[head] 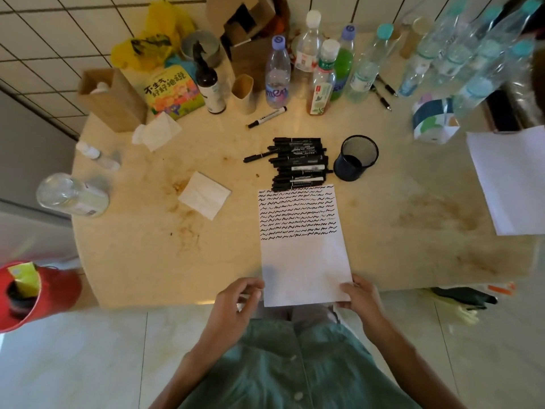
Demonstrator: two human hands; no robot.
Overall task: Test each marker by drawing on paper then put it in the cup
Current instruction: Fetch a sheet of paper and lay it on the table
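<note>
A white sheet of paper (303, 261) lies on the table, its far half covered with rows of black squiggles and its near half blank. A pile of several black markers (298, 163) lies at the sheet's far edge. To the right of the pile, a black mesh cup (355, 157) stands upright. One white-barrelled marker (267, 117) lies apart, further back. My left hand (236, 299) pinches the sheet's near left corner. My right hand (358, 293) grips the near right corner. Both hands are at the table's front edge.
Many plastic bottles (324, 63) line the back of the table (413, 208), with cardboard boxes, a book (172, 91) and a dark spray bottle. Tissues (203, 199) lie left of the paper. More white sheets (510, 178) lie at the right edge. A red bucket (32, 293) stands on the floor at left.
</note>
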